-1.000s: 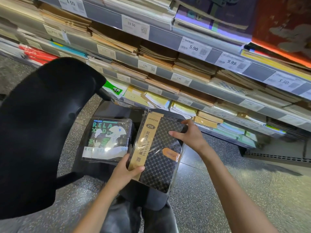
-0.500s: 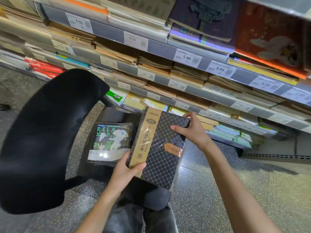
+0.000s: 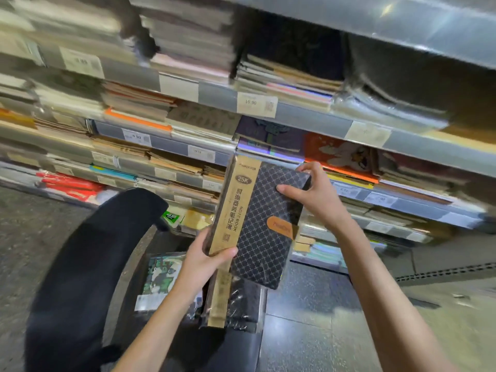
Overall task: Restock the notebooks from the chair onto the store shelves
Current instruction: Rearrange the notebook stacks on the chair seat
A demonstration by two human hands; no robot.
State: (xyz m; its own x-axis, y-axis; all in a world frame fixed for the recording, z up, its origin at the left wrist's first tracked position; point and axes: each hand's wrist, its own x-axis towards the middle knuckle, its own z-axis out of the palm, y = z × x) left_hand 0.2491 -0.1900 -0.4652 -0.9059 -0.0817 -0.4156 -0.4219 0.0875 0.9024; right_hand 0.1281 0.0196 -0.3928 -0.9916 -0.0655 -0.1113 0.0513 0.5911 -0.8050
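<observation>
Up in front of the store shelves [image 3: 308, 114], a black notebook [image 3: 264, 221] with a criss-cross pattern and a tan band was held in the air by two hands. It was tilted, with its top end near the shelf edge. The left hand [image 3: 204, 260] gripped its bottom corner, thumb curled over the tan band and fingers hidden behind. The right hand [image 3: 312, 191] held its top right corner, thumb on the cover and fingers wrapped over the edge. Below, on the seat of the black chair [image 3: 88, 264], lay more notebooks: another black one with a tan band [image 3: 233, 304], and beside it a wrapped pack with a green and white picture [image 3: 161, 277]. The shelves were full of stacked notebooks and had price tags [image 3: 256, 104] on their edges.
</observation>
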